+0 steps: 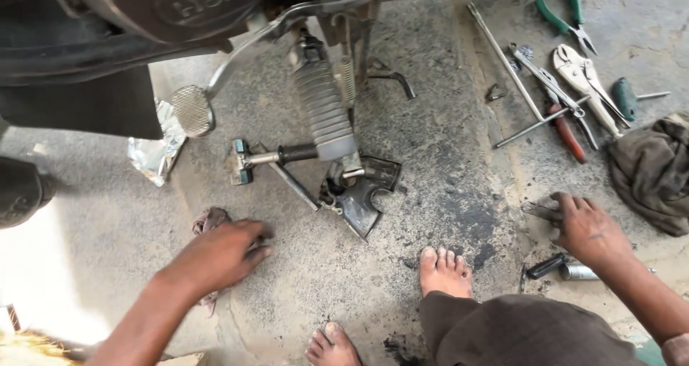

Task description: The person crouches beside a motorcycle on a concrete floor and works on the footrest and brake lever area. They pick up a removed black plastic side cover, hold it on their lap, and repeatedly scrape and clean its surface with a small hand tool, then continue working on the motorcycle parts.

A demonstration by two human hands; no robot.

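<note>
My left hand (219,255) presses flat on a dirty reddish rag (209,219) on the concrete floor, fingers spread over it. My right hand (585,230) rests on the floor to the right, its fingers closing around a small dark metal tool (540,212). Between the hands, a motorcycle's footrest (324,111) and side stand base (362,194) reach down to the floor. A hammer (269,158) lies just under the footrest.
Green-handled pliers (563,14), locking pliers (588,79), a red-handled tool (568,136), long rods (506,61) and a screwdriver (631,97) lie at upper right. A dark cloth (653,169) sits at right. A socket (574,271) lies near my wrist. My bare feet (443,269) are below.
</note>
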